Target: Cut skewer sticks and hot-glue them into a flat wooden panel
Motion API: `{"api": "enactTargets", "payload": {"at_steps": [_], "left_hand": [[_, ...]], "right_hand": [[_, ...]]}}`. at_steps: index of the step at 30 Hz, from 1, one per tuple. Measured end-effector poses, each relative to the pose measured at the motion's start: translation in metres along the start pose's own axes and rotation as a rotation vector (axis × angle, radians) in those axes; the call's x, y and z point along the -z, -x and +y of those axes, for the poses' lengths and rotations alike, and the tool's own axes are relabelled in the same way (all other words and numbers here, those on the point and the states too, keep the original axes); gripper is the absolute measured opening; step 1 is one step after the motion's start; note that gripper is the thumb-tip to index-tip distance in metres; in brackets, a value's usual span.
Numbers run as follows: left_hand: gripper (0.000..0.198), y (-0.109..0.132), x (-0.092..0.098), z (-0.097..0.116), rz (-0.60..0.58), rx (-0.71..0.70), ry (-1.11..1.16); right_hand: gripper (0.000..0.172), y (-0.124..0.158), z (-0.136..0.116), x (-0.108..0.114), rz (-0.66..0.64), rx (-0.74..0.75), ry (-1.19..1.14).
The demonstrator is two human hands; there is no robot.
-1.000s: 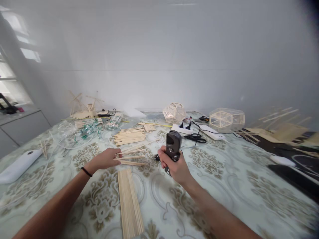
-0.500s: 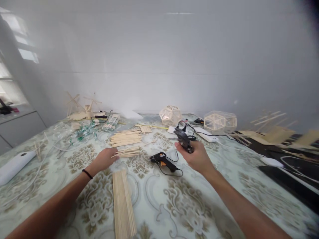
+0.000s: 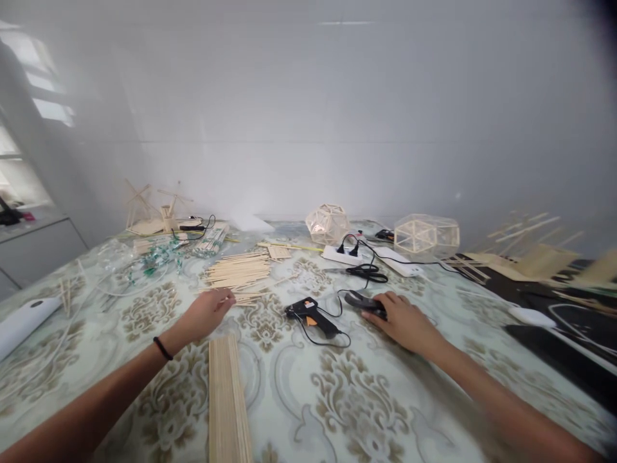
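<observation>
My left hand (image 3: 208,314), a dark band at its wrist, is over the near end of a small group of thin wooden sticks (image 3: 248,297). Its fingers are curled together; whether a stick is between them is hidden. Behind lies a larger pile of sticks (image 3: 238,267). My right hand (image 3: 402,319) is low at the tabletop, thumb and fingers around a black hand tool (image 3: 362,302) whose exact kind I cannot make out. Between the hands, a black glue gun (image 3: 312,315) with an orange trigger lies on its side. Long flat wooden strips (image 3: 226,399) lie nearest me.
A white power strip (image 3: 341,254) with black plugs and a coiled cord (image 3: 369,273) lies beyond the glue gun. Two stick-built polyhedral frames (image 3: 328,224) stand toward the wall. Green-tipped plastic clutter (image 3: 154,260) is at back left, and a white device (image 3: 29,325) at far left.
My right hand has lowered the black hand tool to the tabletop and moved right. My left hand has shifted slightly over the small sticks, its fingers now curled. The view has shifted a little.
</observation>
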State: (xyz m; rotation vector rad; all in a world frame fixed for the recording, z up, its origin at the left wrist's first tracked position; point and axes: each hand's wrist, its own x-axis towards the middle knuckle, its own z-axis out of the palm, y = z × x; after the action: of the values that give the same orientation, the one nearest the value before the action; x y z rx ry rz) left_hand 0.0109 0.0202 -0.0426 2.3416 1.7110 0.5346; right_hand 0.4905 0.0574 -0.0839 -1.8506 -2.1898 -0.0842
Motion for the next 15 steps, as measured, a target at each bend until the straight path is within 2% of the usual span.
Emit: {"api": "enactTargets", "payload": {"at_steps": [3, 6, 9, 11, 12, 15], "left_hand": [[0.021, 0.000, -0.005, -0.002, -0.013, -0.026, -0.040], [0.016, -0.003, -0.007, -0.011, 0.004, -0.006, -0.076], [0.015, -0.007, -0.005, -0.010, 0.035, 0.007, -0.073], [0.019, -0.009, 0.000, 0.009, 0.047, -0.035, -0.046], [0.018, -0.010, 0.004, 0.025, 0.048, -0.089, -0.016], [0.020, -0.012, 0.018, 0.098, 0.059, -0.396, 0.223]], "right_hand": [[0.043, 0.004, 0.005, -0.018, 0.088, 0.010, 0.014], [0.044, 0.005, 0.011, -0.032, 0.214, 0.047, -0.101], [0.032, -0.002, 0.016, -0.031, 0.288, 0.075, -0.229], [0.028, -0.016, 0.012, -0.018, 0.336, 0.098, -0.241], [0.028, -0.026, 0.008, -0.008, 0.374, 0.109, -0.239], [0.030, -0.070, -0.020, 0.029, 0.491, 0.125, -0.212]]}}
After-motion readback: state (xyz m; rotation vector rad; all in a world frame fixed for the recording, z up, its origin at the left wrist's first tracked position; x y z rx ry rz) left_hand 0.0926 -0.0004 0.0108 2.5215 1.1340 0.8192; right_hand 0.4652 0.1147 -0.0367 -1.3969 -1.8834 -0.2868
